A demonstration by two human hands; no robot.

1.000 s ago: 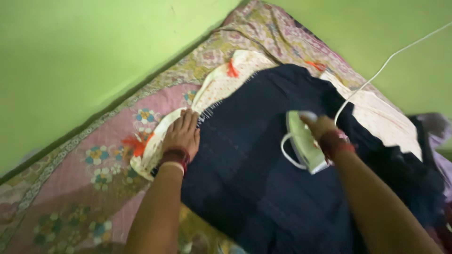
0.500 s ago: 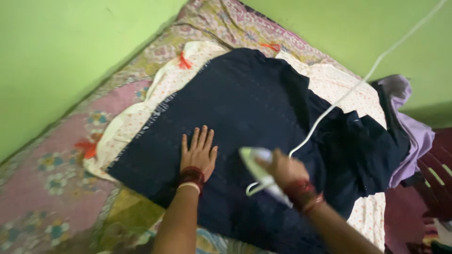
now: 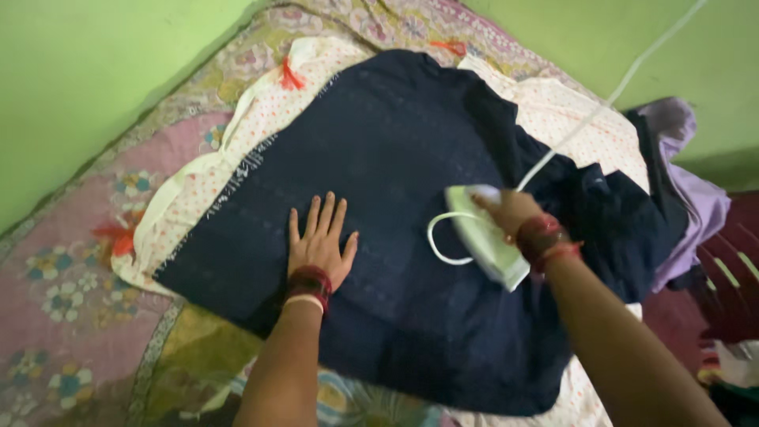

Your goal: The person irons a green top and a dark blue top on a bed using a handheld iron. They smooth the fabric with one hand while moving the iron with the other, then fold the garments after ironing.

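Note:
A dark navy garment lies spread over a cream dotted cloth with orange tassels, on a patterned quilt. My left hand presses flat on the navy garment near its lower left part, fingers spread. My right hand grips the handle of a pale green and white electric iron, which rests on the garment to the right of my left hand. The iron's white cord runs up and to the right across the cloth.
A floral pink and yellow quilt covers the floor against green walls. A lilac cloth and more dark fabric are bunched at the right, beside a maroon object.
My right hand has carried the iron up and to the right across the navy garment. My left hand stays flat on the fabric, shifted slightly left. The view has tilted.

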